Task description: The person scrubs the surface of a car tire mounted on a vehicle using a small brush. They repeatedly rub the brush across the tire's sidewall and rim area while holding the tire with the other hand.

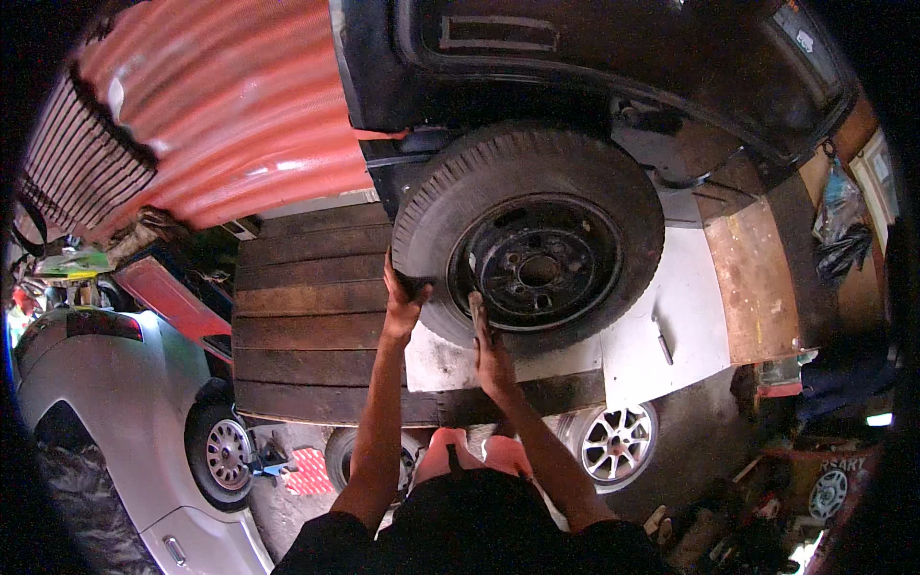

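Observation:
A black tyre on a dark steel wheel rim (508,278) stands tilted on the bench, its face towards me. My left hand (404,299) grips the tyre's left side, fingers along the tread and thumb towards the sidewall. A dark patch shows beside that thumb; I cannot make out what it is. My right hand (492,355) is at the lower left of the wheel, fingers stretched upward against the sidewall near the rim edge. The tyre's back is hidden.
Under the tyre are a wooden plank bench (307,297) and a white sheet (671,287) with a dark slim tool (663,340). Behind stands a dark vehicle panel (575,57). A silver car (144,402) is at left; a white-spoked wheel (616,446) lies below the bench.

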A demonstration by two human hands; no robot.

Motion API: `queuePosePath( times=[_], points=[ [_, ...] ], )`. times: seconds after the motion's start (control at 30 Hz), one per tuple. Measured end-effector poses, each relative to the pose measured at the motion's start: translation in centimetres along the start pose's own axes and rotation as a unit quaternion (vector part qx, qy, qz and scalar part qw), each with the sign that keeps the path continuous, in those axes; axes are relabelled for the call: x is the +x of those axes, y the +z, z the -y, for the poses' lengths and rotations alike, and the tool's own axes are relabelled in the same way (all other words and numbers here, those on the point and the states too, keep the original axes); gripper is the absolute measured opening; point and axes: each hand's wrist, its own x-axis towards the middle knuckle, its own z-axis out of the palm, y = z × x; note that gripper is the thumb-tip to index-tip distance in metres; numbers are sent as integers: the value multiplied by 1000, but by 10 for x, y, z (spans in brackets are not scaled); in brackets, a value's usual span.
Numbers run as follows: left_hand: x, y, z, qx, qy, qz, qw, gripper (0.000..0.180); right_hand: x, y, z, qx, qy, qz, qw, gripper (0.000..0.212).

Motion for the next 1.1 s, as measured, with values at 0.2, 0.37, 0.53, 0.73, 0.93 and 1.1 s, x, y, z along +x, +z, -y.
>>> queuePosePath(
  times=[0.2, 0.37, 0.53, 0.73, 0.93, 1.1],
  points=[
    [-8, 23, -30, -73, -18, -10, 997, 107, 30, -36, 23, 11, -100, -92, 991, 73],
    [-7, 34, -36, 18, 37, -10, 999, 113, 33, 5, -18, -16, -71, -102, 992, 74],
    [-16, 30, -23, 36, -5, -59, 998, 121, -29, -3, -71, -130, -21, 57, 990, 73],
    [-25, 34, -11, 101, 19, -88, 991, 127, 20, -32, -23, -40, -166, -59, 984, 72],
    [-33, 37, -14, 19, -32, -72, 997, 129, -32, -21, -92, -175, -109, 20, 978, 77],
    [-48, 41, -10, 86, -20, -93, 992, 131, -11, -44, -74, -176, -116, 79, 974, 69]
  ],
)
